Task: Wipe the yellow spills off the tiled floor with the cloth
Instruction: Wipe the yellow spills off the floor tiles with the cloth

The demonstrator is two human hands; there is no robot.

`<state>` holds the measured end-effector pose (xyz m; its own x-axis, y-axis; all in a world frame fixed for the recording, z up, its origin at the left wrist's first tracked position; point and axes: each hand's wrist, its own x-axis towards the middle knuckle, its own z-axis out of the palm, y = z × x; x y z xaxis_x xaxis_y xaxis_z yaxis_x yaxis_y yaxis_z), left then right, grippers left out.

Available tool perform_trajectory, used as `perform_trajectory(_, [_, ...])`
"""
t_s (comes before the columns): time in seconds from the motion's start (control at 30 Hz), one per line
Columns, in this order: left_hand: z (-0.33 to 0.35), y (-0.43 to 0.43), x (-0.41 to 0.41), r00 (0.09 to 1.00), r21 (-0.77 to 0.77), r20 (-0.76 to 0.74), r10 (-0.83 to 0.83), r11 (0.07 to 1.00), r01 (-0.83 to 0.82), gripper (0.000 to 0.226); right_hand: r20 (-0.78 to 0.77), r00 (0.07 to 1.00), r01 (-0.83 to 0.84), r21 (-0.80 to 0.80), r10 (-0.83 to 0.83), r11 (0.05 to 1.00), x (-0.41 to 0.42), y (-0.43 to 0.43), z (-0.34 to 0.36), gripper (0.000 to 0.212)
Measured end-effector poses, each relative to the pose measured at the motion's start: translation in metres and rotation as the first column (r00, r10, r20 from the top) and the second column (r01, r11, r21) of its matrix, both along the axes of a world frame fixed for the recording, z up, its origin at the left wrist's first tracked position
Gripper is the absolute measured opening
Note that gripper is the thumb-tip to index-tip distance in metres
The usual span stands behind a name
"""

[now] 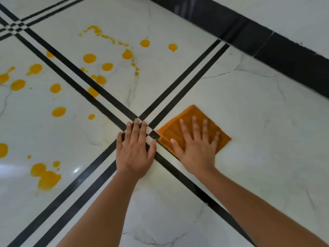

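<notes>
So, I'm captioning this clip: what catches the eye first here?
The bright yellow spills scattered over the white tiled floor on the left. Then the square orange cloth under the flat right hand, beside the left hand resting on the crossing black stripes.

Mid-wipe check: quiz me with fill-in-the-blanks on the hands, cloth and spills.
1. The right hand presses flat on the folded ____ cloth.
2. The left hand rests flat where the ____ floor stripes cross.
3. All visible yellow spills lie to the ____ of both hands.
Missing words: orange; black; left.
</notes>
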<state>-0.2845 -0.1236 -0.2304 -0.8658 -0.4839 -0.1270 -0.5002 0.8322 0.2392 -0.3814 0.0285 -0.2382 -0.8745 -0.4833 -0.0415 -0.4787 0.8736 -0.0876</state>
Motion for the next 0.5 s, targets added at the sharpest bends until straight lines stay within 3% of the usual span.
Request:
perform_trajectory(0.07, [-0.001,-0.004,0.013,0.999,-0.010,0.029,0.017,1.000,-0.017,0.074,0.034,0.987,-0.158,0.011,0.158,0.987,-0.025,-0.012,0.003,0.066])
perform_trajectory(0.17, [0.001,-0.008,0.041,0.997,0.007,0.044,0.063,0.998,-0.064,0.075,0.088,0.993,0.080,-0.007,-0.079,0.997,-0.034,-0.033,0.003,0.064])
perform_trajectory(0.2, [0.003,-0.009,0.051,0.995,0.016,0.038,0.095,0.995,-0.096,0.075,0.084,0.993,0.091,-0.025,-0.089,0.995,-0.018,-0.041,0.004,0.065])
perform_trajectory(0.27, [0.005,-0.006,0.070,0.987,0.012,0.037,0.159,0.987,-0.159,0.075,0.097,0.980,-0.175,-0.011,0.176,0.984,0.022,-0.047,0.005,0.067])
perform_trajectory(0.33, [0.004,-0.004,0.092,0.975,0.006,0.028,0.220,0.975,-0.221,0.075,0.121,0.896,-0.433,0.025,0.427,0.901,0.033,-0.050,0.006,0.069])
perform_trajectory(0.37, [0.003,-0.003,0.103,0.968,-0.002,0.022,0.251,0.968,-0.251,0.075,0.124,0.888,-0.448,0.021,0.443,0.894,0.026,-0.062,0.008,0.068])
perform_trajectory(0.47, [-0.002,0.002,0.129,0.948,-0.007,0.024,0.318,0.948,-0.318,0.072,0.149,0.956,-0.259,0.012,0.254,0.966,0.034,-0.102,0.012,0.068])
perform_trajectory(0.5, [-0.003,0.003,0.134,0.942,0.004,0.021,0.336,0.942,-0.336,0.072,0.152,0.943,-0.300,0.003,0.296,0.954,0.049,-0.107,0.011,0.069])
